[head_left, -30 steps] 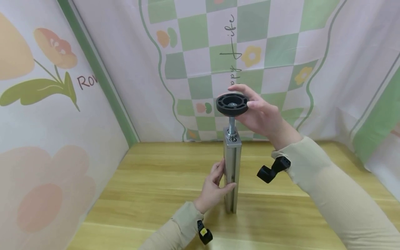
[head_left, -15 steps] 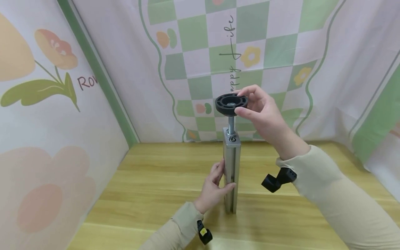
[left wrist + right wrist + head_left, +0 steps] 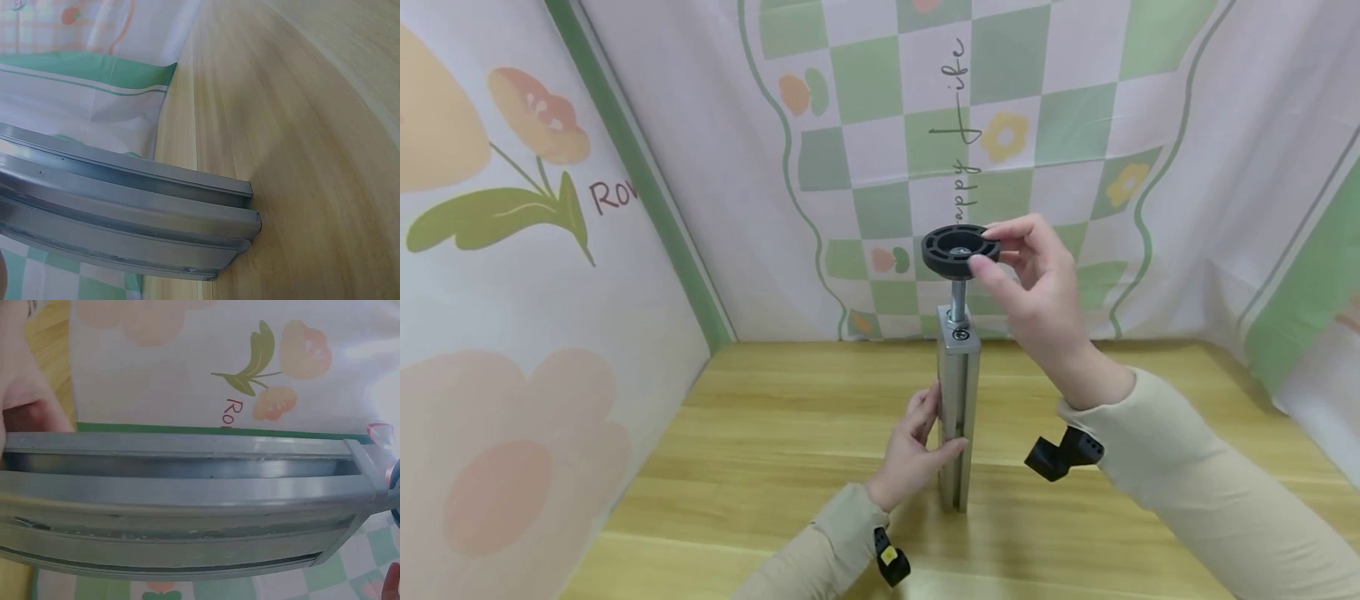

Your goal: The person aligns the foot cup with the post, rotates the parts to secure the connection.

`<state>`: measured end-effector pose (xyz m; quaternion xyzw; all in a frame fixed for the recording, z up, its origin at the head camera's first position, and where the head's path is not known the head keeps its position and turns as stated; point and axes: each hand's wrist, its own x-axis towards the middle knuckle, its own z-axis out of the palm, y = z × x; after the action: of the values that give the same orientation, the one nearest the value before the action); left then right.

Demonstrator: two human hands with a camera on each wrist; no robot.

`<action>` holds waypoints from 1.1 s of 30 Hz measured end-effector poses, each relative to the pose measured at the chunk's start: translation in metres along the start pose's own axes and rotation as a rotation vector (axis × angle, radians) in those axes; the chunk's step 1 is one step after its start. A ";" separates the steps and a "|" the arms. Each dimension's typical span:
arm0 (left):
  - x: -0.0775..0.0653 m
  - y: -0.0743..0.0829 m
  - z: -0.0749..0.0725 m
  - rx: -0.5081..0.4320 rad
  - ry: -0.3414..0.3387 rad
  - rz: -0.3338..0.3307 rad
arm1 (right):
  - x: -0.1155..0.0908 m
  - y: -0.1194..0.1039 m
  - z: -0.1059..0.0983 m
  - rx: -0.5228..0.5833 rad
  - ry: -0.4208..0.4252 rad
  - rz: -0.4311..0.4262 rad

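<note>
An aluminium profile (image 3: pixel 958 400) stands upright on the wooden table, capped by a metal end plate (image 3: pixel 951 342). From the plate rises a threaded rod (image 3: pixel 958 302) that carries a black round levelling foot (image 3: pixel 942 263), its hollow side up. My left hand (image 3: pixel 910 458) grips the profile at mid-height, thumb on the near side. At the foot's right rim, my right hand (image 3: pixel 1041 287) pinches it between thumb and fingers. In the left wrist view the slotted profile (image 3: pixel 187 219) meets the table. The right wrist view shows the profile (image 3: pixel 187 490) lengthwise, with my left hand (image 3: pixel 28 387) beside it.
The wooden table (image 3: pixel 760 417) ends at a patterned curtain (image 3: pixel 775 275) behind. Another printed curtain (image 3: pixel 647 400) borders the left side. Black camera mounts sit on both cuffs, the right one (image 3: pixel 1063 452) hanging right of the profile.
My right hand has turned from fingers spread around the foot to a pinch at its near right rim, the wrist dropping lower. The left hand and profile stay in place.
</note>
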<state>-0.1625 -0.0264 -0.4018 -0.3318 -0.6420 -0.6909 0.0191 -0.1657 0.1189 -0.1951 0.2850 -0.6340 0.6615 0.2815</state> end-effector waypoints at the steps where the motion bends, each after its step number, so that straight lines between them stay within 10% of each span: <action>1: 0.000 0.000 0.000 -0.003 0.000 0.002 | -0.001 0.001 0.000 0.034 -0.007 -0.020; 12: 0.001 0.001 0.000 0.010 0.006 -0.003 | -0.003 -0.006 0.007 -0.237 0.091 -0.124; 20: 0.000 0.001 0.001 0.006 0.009 0.005 | -0.004 -0.004 0.011 -0.230 0.116 -0.193; 26: 0.000 0.001 0.001 0.002 0.003 -0.010 | 0.006 0.004 0.002 0.081 -0.055 -0.058; 33: 0.000 0.000 0.001 0.005 -0.001 0.000 | 0.028 0.026 -0.013 0.574 -0.538 0.211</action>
<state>-0.1619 -0.0256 -0.4019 -0.3320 -0.6435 -0.6894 0.0197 -0.2037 0.1316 -0.1925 0.4481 -0.5005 0.7387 -0.0550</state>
